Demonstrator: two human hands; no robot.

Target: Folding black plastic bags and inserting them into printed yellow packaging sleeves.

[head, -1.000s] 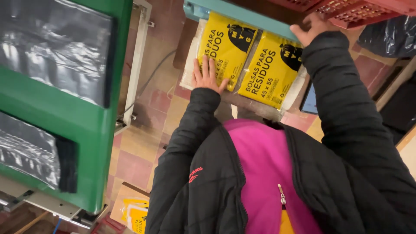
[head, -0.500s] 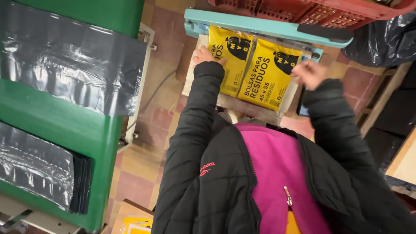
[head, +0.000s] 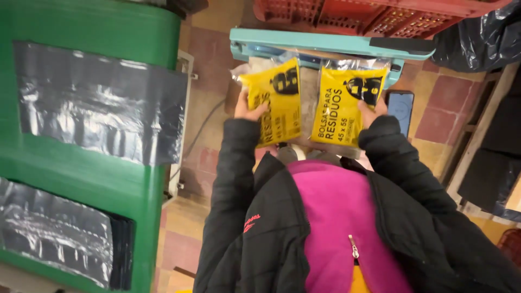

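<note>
Yellow printed bag packets, two of them, held side by side under the teal heat sealer (head: 331,44), tops tucked beneath its bar. Left packet (head: 275,100) pinched at its outer edge by the left hand (head: 247,108), thumb lying across the front, remaining fingers hidden behind. Right packet (head: 344,106) gripped at its lower outer corner by the right hand (head: 372,111), fingers closed on the edge. Between the two grips, a strip of clear plastic film (head: 309,92) showing. Well left of the left grip, a green crate stack (head: 81,163) holding folded black plastic bags (head: 97,103) in its upper and lower openings. Above the grips, beyond the sealer, a red slotted crate (head: 369,13); contents impossible to tell. Just right of the right grip, a dark phone (head: 400,108) lying flat. Further right, black plastic sheeting (head: 477,38) over wooden slats (head: 477,135). Underneath everything, worn red and ochre floor tiles (head: 211,76).
</note>
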